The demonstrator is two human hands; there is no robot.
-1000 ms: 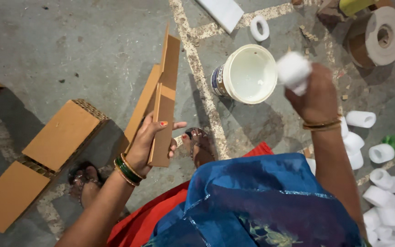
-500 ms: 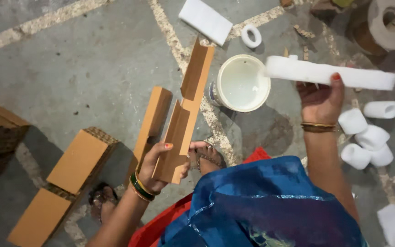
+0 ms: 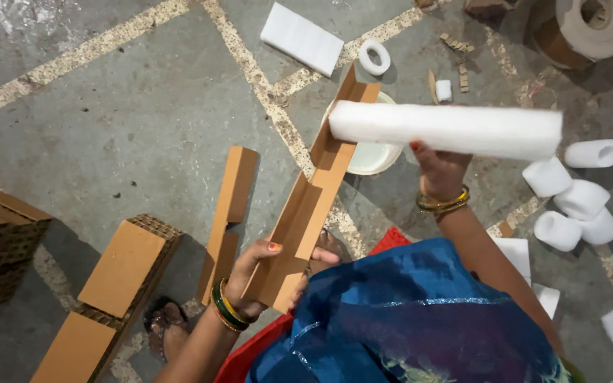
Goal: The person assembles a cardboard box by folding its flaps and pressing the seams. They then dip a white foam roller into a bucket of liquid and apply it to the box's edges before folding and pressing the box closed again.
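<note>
Head view shows the person's left hand (image 3: 260, 273) closed around the lower end of a long brown cardboard angle piece (image 3: 313, 195), which slants up and away over the white bucket (image 3: 374, 152). The right hand (image 3: 441, 167) grips a long white foam roll (image 3: 448, 130) from below, holding it level just beyond the upper end of the cardboard angle and above the bucket's far side. A second cardboard angle (image 3: 228, 213) lies on the concrete floor (image 3: 129, 120) just left of the held one, and honeycomb cardboard blocks (image 3: 118, 273) rest further left of it. Right of the bucket sit several short foam rolls (image 3: 569, 206); behind it lie a flat foam sheet (image 3: 301, 39) and a tape ring (image 3: 374, 57).

The likely trouble is the foam roll: it is held at one point near its middle, so it could sag, unroll, or slip from the fingers. The cardboard angle is gripped only at its low end, so its long free end could swing and knock the bucket, or twist out of line with the roll.
</note>
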